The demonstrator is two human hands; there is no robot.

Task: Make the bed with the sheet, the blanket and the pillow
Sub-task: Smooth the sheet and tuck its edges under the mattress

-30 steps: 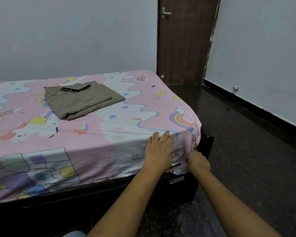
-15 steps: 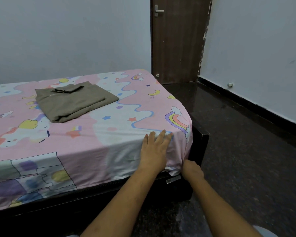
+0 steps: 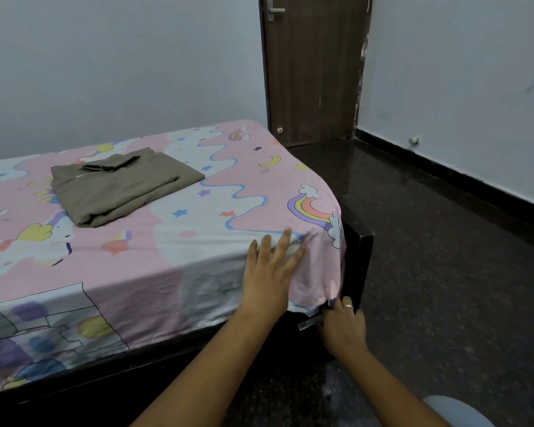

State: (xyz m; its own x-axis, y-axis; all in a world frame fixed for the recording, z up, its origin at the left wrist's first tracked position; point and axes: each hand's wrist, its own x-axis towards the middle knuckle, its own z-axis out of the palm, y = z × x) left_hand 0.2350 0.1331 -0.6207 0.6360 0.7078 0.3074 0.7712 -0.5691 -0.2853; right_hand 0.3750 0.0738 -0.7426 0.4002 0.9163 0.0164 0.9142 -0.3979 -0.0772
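Right hand (image 3: 342, 328): has dropped to the corner hem of the sheet (image 3: 198, 241); its fingers are hidden, so I cannot tell if it pinches.
Left hand (image 3: 269, 272): flat, fingers now spread, pressing the sheet's side.
Blanket (image 3: 121, 186): folded on the sheet, unmoved.
Meaning: corner tuck looks nearly done.

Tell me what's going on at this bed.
A person is fitting the pink cartoon sheet over the near corner of the bed. The left hand presses flat on the sheet at the mattress edge. The right hand works at the hem below the corner; whether it pinches the cloth is hidden. The folded olive blanket lies on the sheet farther back, not yet spread.
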